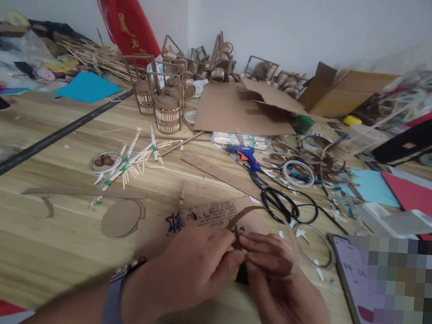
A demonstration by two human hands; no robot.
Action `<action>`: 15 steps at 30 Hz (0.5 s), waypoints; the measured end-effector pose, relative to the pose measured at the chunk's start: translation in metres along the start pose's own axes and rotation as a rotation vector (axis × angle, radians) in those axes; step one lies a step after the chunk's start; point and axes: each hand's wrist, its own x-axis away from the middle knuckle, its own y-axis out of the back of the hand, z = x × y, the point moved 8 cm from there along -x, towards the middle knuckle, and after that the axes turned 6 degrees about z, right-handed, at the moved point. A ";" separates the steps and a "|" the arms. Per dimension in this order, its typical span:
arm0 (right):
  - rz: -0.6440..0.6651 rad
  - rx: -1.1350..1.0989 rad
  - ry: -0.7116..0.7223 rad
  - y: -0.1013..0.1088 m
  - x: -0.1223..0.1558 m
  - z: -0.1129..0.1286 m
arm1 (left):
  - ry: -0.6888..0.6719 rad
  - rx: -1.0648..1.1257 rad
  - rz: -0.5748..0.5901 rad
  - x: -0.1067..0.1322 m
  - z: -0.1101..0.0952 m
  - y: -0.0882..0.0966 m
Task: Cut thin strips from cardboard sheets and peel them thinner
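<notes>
The left hand point(198, 254) and right hand point(280, 272) pinch a narrow, curved brown cardboard strip point(243, 214) between their fingertips. Beyond the left hand lies a printed brown cardboard sheet point(210, 218); beyond the right, black-handled metal scissors point(264, 186).

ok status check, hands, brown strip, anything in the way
Left hand and right hand pinched close together on brown strip. Strip bowed, printed cardboard behind it. Black scissors lie just beyond, nothing plainly blocking.
</notes>
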 end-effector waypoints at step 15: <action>0.042 0.191 0.015 -0.004 0.000 0.003 | 0.051 -0.082 0.037 0.002 0.005 -0.010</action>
